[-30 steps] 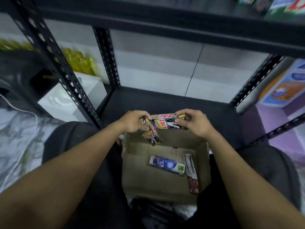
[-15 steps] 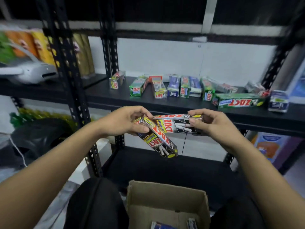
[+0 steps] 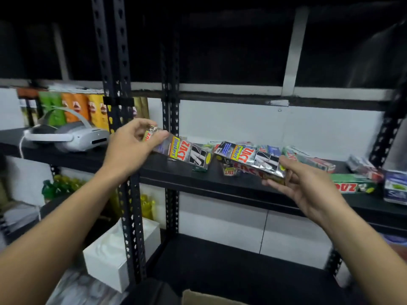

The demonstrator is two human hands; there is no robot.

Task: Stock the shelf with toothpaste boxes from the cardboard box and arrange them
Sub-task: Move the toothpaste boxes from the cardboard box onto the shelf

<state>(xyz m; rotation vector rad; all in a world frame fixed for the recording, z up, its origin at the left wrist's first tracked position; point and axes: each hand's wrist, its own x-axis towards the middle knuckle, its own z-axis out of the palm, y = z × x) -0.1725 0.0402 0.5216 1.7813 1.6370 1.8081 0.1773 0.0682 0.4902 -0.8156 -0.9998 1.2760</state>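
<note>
Black metal shelf (image 3: 193, 180) against white wall (image 3: 308, 128), toothpaste boxes (image 3: 308, 160) along it.

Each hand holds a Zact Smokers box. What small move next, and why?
Likely the left hand sets its Zact box down on the shelf: it hangs tilted over bare board, left of stocked boxes. The right hand can follow with the other Zact box.
</note>
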